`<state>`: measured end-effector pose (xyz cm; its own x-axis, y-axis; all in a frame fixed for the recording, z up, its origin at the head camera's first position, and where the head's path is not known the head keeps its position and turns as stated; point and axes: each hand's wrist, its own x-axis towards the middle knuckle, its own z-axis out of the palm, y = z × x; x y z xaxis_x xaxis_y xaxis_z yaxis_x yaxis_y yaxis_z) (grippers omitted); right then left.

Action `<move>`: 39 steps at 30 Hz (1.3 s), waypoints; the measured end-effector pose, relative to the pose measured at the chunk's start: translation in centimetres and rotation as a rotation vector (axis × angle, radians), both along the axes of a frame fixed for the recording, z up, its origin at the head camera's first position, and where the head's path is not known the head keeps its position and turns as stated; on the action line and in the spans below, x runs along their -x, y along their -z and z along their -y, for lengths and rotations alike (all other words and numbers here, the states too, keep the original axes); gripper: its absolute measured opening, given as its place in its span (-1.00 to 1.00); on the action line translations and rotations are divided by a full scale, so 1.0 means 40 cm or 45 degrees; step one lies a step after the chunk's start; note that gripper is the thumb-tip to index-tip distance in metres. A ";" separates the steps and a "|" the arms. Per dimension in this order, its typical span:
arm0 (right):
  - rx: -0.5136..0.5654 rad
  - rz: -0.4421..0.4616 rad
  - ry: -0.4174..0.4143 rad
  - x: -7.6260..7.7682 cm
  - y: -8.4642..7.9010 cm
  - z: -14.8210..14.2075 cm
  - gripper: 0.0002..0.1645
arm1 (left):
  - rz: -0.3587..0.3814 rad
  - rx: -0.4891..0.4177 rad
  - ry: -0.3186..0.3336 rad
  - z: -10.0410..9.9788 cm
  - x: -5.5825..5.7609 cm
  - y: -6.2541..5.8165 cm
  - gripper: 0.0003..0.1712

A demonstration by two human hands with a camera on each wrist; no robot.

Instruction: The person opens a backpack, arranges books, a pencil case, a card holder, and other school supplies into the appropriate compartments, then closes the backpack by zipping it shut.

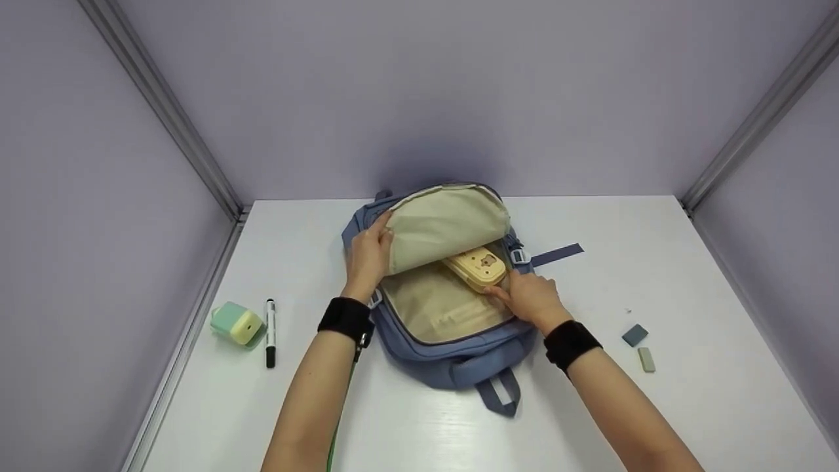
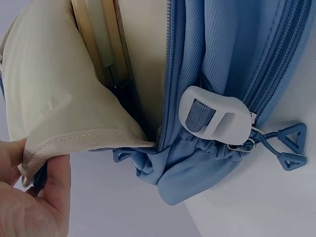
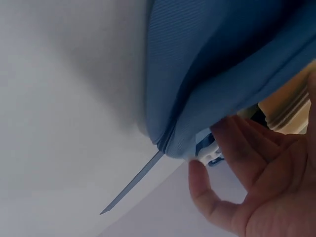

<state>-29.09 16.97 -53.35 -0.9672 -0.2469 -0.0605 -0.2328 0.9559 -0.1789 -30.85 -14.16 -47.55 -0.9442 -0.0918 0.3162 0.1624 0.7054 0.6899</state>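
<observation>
A blue backpack (image 1: 419, 367) with a cream lining lies on the white table, its main compartment unzipped. My left hand (image 1: 369, 259) pinches the edge of the cream-lined flap (image 1: 452, 219) and holds it raised. Partly under that flap, a yellow case (image 1: 477, 267) with a bear picture sits slanted in the opening; its far end is hidden. At the near end of the case is my right hand (image 1: 531, 298), thumb and fingers on either side of its corner. In the right wrist view the fingers (image 3: 234, 158) overlap the bag's rim beside the case (image 3: 291, 103).
To the left stand a mint-and-yellow rounded block (image 1: 237, 324) and a black-capped marker (image 1: 271, 334). Small dark (image 1: 634, 335) and pale green (image 1: 646, 360) pieces lie at the right. A strap (image 1: 557, 254) extends from the bag. Panels enclose the table's back and sides.
</observation>
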 end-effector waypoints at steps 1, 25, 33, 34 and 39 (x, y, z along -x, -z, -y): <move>-0.020 -0.003 0.034 0.001 0.002 0.006 -0.07 | -0.003 -0.003 0.003 0.000 0.000 0.001 -0.53; 0.794 -0.183 0.032 0.097 -0.123 0.006 -0.02 | 0.150 0.036 0.082 -0.008 -0.011 -0.004 -0.50; 0.858 -0.170 -0.022 0.109 -0.125 -0.006 -0.36 | 0.156 0.137 0.104 -0.014 -0.012 0.005 -0.51; 0.857 -0.165 -0.028 0.108 -0.122 -0.010 -0.40 | 0.159 0.165 0.101 -0.016 -0.013 0.005 -0.51; 0.811 -0.076 -0.062 0.098 -0.116 -0.024 -0.66 | 0.145 0.238 0.097 -0.015 -0.021 0.004 -0.52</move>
